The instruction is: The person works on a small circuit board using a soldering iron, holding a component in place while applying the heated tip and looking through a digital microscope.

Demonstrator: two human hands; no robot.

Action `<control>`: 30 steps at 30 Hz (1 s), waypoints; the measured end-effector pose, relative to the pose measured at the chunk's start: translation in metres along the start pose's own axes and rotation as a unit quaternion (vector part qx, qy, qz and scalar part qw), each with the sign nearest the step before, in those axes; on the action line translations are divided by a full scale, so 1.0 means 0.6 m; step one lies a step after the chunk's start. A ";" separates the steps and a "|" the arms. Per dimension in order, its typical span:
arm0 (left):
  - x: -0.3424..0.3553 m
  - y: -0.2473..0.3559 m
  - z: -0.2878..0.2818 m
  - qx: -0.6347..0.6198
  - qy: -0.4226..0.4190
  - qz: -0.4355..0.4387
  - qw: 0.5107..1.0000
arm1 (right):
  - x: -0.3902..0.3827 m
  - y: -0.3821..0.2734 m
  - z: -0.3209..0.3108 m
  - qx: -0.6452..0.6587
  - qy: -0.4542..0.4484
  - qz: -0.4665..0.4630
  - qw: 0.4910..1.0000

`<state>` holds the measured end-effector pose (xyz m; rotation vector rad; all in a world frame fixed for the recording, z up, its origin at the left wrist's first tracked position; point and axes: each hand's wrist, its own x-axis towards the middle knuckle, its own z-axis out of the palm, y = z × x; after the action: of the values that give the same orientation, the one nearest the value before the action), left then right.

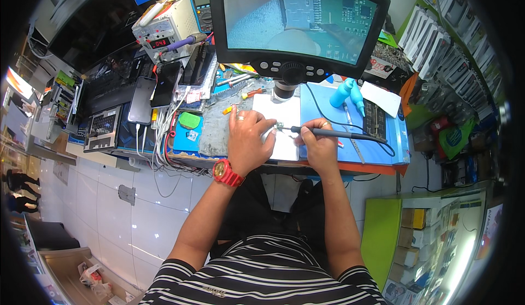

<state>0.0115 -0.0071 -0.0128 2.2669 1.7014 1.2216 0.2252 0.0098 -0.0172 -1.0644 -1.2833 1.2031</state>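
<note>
Beneath the lens (283,90) of a digital microscope lies a small green circuit board (279,125) on a white sheet (283,150). My left hand (249,138), with a red watch at the wrist, steadies the board's left side between thumb and index finger. In my right hand (321,150) is a soldering iron (342,134), held like a pen with its tip at the board's right side. The microscope's screen (301,23) shows the board enlarged, with a metal connector and its row of pins, plus a blurred fingertip.
Two light blue bottles (342,93) stand on a blue mat (322,105) at right, beside tweezers (354,149). Left of my hand are a green sponge (189,120), phones (141,100) and bundled cables. A power supply (169,31) and a multimeter (202,9) stand behind.
</note>
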 end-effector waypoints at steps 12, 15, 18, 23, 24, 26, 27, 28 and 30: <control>0.000 0.000 0.000 0.001 -0.004 0.001 1.000 | -0.001 0.016 -0.006 -0.061 -0.014 -0.014 0.998; -0.001 -0.001 -0.001 0.000 -0.005 0.000 1.000 | -0.002 0.012 -0.003 -0.062 -0.014 -0.016 0.998; 0.000 -0.001 0.000 0.000 -0.004 0.001 1.000 | -0.001 0.011 -0.002 -0.041 -0.008 -0.006 0.999; 0.000 0.001 -0.002 -0.001 -0.003 0.000 1.000 | -0.001 0.005 -0.002 -0.013 -0.001 -0.003 1.000; 0.001 0.000 -0.001 -0.001 -0.003 0.000 1.000 | -0.001 0.006 -0.002 0.004 0.005 -0.003 1.000; 0.000 0.000 -0.002 -0.001 -0.005 -0.002 1.000 | -0.001 0.004 -0.001 0.006 0.007 -0.002 1.000; 0.000 0.000 -0.002 -0.001 -0.005 -0.002 1.000 | -0.001 0.004 -0.001 0.007 0.010 -0.001 1.000; 0.001 0.001 -0.002 -0.001 -0.005 -0.002 1.000 | -0.001 0.004 -0.001 0.007 0.010 -0.001 1.000; 0.001 0.003 -0.003 0.000 -0.006 -0.002 1.000 | 0.000 0.004 -0.002 0.007 0.007 0.001 1.000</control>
<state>0.0115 -0.0080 -0.0103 2.2648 1.7009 1.2059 0.2265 0.0100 -0.0196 -1.0623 -1.2622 1.2015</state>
